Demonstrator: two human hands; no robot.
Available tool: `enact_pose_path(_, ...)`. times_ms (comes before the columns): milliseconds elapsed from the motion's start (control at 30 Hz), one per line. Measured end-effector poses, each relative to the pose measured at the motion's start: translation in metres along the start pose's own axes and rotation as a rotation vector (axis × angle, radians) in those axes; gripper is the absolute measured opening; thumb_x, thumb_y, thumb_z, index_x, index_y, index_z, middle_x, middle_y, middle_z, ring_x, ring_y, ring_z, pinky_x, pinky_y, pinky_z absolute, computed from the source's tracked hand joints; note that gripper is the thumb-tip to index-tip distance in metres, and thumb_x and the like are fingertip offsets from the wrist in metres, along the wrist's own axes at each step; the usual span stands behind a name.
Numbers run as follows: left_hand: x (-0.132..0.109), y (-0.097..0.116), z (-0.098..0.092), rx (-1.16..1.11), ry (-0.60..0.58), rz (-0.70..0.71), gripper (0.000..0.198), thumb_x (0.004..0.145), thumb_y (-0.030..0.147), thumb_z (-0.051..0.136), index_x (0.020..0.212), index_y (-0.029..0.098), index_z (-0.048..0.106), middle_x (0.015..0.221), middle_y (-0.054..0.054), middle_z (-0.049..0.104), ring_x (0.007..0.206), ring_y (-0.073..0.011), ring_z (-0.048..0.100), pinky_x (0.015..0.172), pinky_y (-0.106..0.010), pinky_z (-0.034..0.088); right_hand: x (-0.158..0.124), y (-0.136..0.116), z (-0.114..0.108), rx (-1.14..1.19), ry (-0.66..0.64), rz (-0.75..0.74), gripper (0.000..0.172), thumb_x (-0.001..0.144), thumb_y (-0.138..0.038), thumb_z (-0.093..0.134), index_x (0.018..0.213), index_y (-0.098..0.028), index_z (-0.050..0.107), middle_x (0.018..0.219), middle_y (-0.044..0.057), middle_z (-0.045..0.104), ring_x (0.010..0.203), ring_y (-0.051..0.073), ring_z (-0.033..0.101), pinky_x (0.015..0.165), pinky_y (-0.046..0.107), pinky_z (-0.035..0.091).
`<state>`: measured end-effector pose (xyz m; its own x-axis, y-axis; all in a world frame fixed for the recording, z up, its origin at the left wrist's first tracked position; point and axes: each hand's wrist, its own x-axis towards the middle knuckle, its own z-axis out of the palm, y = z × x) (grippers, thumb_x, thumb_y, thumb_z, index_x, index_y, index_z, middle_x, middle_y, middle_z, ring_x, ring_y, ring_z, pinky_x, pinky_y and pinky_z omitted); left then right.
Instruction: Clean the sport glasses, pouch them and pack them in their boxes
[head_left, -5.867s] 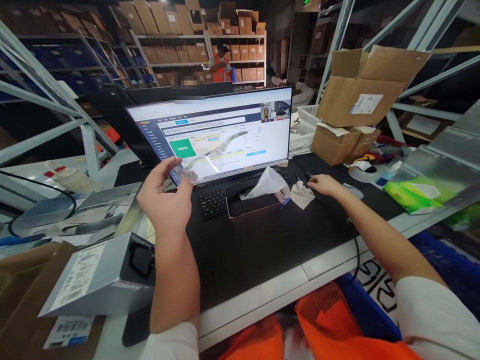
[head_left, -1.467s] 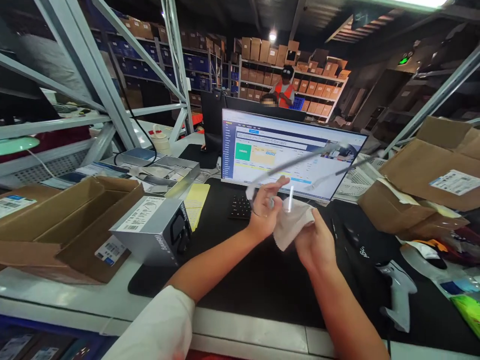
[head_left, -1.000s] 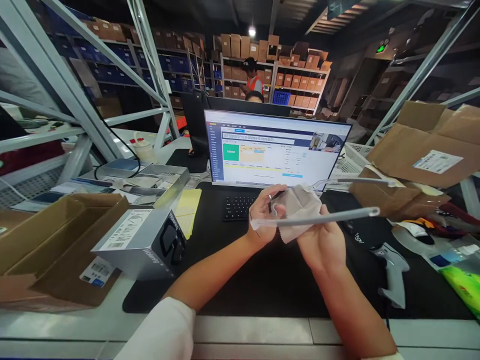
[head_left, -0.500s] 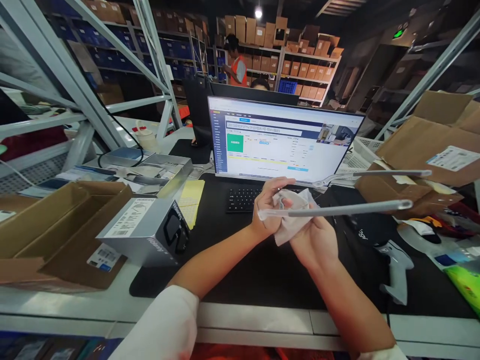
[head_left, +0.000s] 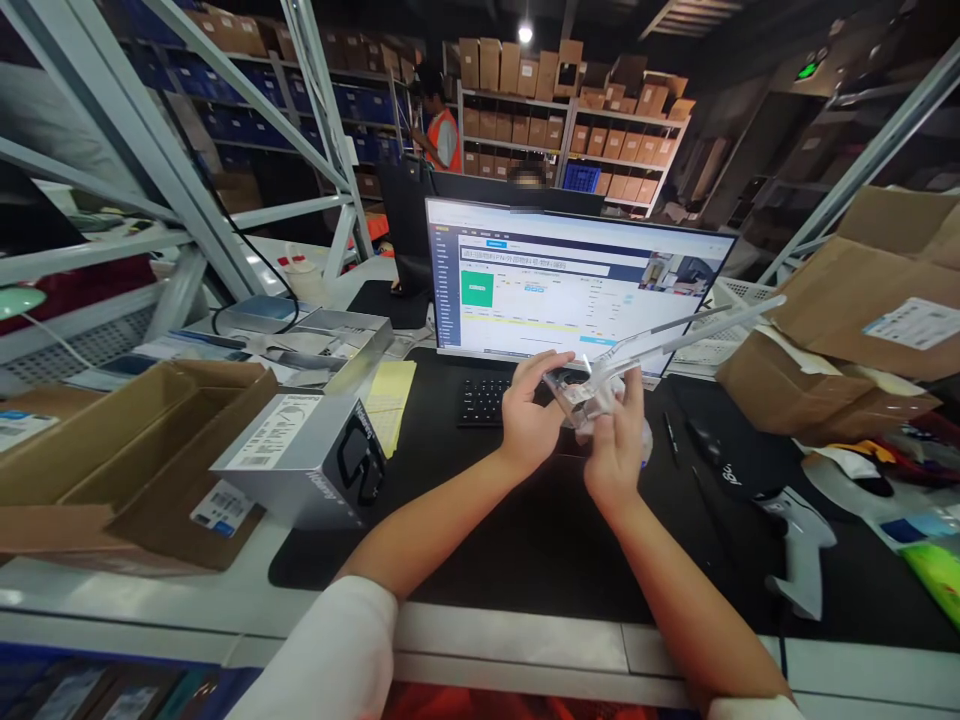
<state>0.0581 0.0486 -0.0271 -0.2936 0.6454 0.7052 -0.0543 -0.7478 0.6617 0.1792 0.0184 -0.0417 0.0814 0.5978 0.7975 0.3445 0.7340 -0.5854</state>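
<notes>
In front of the monitor, both hands hold a pair of clear-framed glasses [head_left: 664, 343] above the dark desk mat. Their two long pale arms point up and to the right. My left hand [head_left: 531, 425] pinches the left end of the frame between thumb and fingers. My right hand [head_left: 615, 460] is closed round the other lens area from below, with a crumpled whitish cloth [head_left: 646, 440] partly showing beside its fingers. Most of the cloth and the lenses are hidden behind the fingers.
A grey printed box [head_left: 300, 465] and an open cardboard carton [head_left: 142, 470] stand to the left. Behind the hands are a black keyboard [head_left: 480, 402] and the monitor [head_left: 540, 330]. A barcode scanner [head_left: 802, 555] and cartons [head_left: 862, 290] sit right. A person in an orange vest [head_left: 444, 140] stands beyond.
The glasses have turned, so their arms now slant upward rather than lying nearly level. The cloth has become bunched and mostly hidden. My right fingers now point up; the person behind shifted left.
</notes>
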Motion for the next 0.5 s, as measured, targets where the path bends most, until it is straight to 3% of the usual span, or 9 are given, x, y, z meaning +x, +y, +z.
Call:
enact_pose_path(67,0.001,0.004,-0.001,0.025,-0.019,0.027,0.030,0.085,0.034,0.078,0.113,0.025,0.074,0.119,-0.009,0.075,0.123,-0.0239,0.063,0.114,-0.044,0.047,0.001,0.003,-0.002,-0.191,-0.115,-0.164,0.042,0.106,-0.038,0.037,0.133,-0.024,0.066,0.173,0.006,0.012,0.157,0.035,0.019,0.124,0.060,0.024)
enact_pose_path(167,0.003,0.008,-0.003,0.012,-0.021,0.016,0.029,0.085,0.034,0.078,0.113,0.025,0.075,0.118,-0.008,0.075,0.122,-0.0233,0.063,0.112,-0.042,0.048,0.006,0.008,-0.007,-0.311,-0.165,-0.249,0.042,0.106,-0.032,0.036,0.138,-0.024,0.062,0.173,0.005,0.009,0.159,0.036,0.008,0.124,0.063,0.020)
enact_pose_path(400,0.009,0.007,-0.009,-0.019,-0.070,-0.095,0.036,0.082,0.036,0.081,0.116,0.026,0.075,0.121,-0.008,0.074,0.116,-0.0233,0.067,0.110,-0.040,0.049,0.021,0.021,-0.023,-0.432,-0.199,-0.223,0.042,0.103,-0.030,0.042,0.140,-0.026,0.060,0.173,0.008,0.012,0.159,0.037,-0.002,0.122,0.070,0.011)
enact_pose_path(500,0.012,0.013,-0.010,-0.024,-0.071,-0.097,0.036,0.082,0.039,0.081,0.115,0.024,0.075,0.120,-0.008,0.075,0.115,-0.0235,0.068,0.107,-0.038,0.051,0.028,0.025,-0.030,-0.417,-0.157,-0.214,0.035,0.101,-0.030,0.046,0.128,-0.024,0.068,0.171,0.008,0.020,0.159,0.037,0.000,0.122,0.069,0.012)
